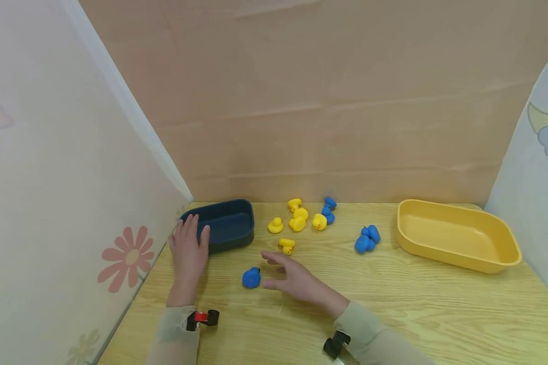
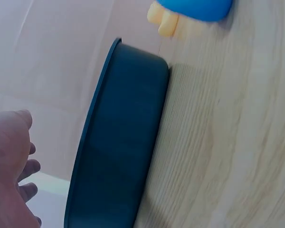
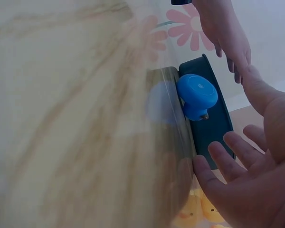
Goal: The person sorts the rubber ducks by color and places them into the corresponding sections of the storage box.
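My left hand [image 1: 189, 253] is over the near left corner of a dark blue tub [image 1: 228, 223], fingers extended across its rim and the thumb apart from them. The left wrist view shows the tub's outer side [image 2: 123, 133] with that hand beside it. A small blue rubber duck [image 1: 251, 278] lies on its side on the table in front of the tub. Just right of the duck is my right hand [image 1: 297, 279], its fingers and thumb spread around a gap that faces the duck [image 3: 197, 95]. Nothing is between those fingers.
Several yellow rubber ducks [image 1: 299, 219] lie scattered right of the dark blue tub. More blue ducks [image 1: 367, 239] lie farther right and at the back. A yellow tub [image 1: 456, 235] stands at the right. Walls enclose the wooden table [image 1: 274, 329] at back and sides.
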Demonstrator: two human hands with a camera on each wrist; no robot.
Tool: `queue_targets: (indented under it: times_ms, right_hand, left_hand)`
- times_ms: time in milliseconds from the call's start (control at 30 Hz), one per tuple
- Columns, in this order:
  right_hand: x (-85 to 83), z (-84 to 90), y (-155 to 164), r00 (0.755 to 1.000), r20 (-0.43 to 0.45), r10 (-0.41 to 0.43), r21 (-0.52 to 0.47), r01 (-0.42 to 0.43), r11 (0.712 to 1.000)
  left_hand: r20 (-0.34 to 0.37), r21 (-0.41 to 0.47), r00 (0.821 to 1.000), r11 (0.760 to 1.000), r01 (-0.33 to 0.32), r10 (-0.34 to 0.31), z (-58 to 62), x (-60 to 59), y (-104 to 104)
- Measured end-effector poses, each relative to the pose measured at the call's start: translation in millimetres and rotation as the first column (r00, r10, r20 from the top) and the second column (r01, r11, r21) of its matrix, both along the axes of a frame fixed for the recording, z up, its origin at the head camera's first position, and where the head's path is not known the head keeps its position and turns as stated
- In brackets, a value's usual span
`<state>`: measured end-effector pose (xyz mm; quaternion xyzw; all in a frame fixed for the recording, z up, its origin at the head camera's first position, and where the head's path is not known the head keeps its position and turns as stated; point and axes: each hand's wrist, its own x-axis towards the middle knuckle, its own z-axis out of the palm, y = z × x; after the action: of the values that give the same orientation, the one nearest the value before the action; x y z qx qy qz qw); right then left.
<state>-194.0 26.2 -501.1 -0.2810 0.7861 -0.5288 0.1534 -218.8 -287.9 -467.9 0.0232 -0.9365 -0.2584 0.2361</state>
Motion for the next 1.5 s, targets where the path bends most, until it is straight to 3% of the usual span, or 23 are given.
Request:
queue_targets:
  times_ms: [300,500,800,933,1233,1400,1500]
  right_hand:
    - [-7.7,-8.2,-8.1,0.999,0.026,0.043,0.009,-0.043,0.999]
    - [-11.3,-10.1,-11.2,0.997,0.056,0.06,0.021,-0.062,0.998]
    - [-15.9,-11.3,-18.2,0.996,0.056,0.076,0.037,-0.078,0.996]
    - [-17.7,-12.4,-20.6,0.995,0.056,0.082,0.048,-0.085,0.995]
    - [-19.7,-16.5,-26.5,0.996,0.025,0.085,0.08,-0.086,0.993]
    - [-19.4,-15.9,-28.0,0.997,0.018,0.075,0.097,-0.076,0.992]
    - [-19.5,-15.5,-28.5,0.997,0.01,0.07,0.108,-0.071,0.992]
  left_hand:
    - [-0.061,0.109,0.997,0.993,-0.048,0.055,-10.3,-4.0,-22.3]
    - [-0.071,0.217,0.994,0.974,-0.069,0.086,-24.7,-3.7,-32.5]
    - [-0.069,0.31,0.988,0.945,-0.108,0.135,-40.5,-4.4,-43.2]
    - [-0.064,0.396,0.989,0.913,-0.097,0.133,-47.0,-6.5,-47.2]
    - [0.036,0.591,0.996,0.802,-0.091,0.086,-55.6,-5.9,-53.5]
    - [0.07,0.635,0.996,0.768,-0.084,0.052,-59.3,-6.5,-55.9]
    - [0.08,0.644,0.996,0.761,-0.081,0.037,-60.1,-6.0,-57.3]
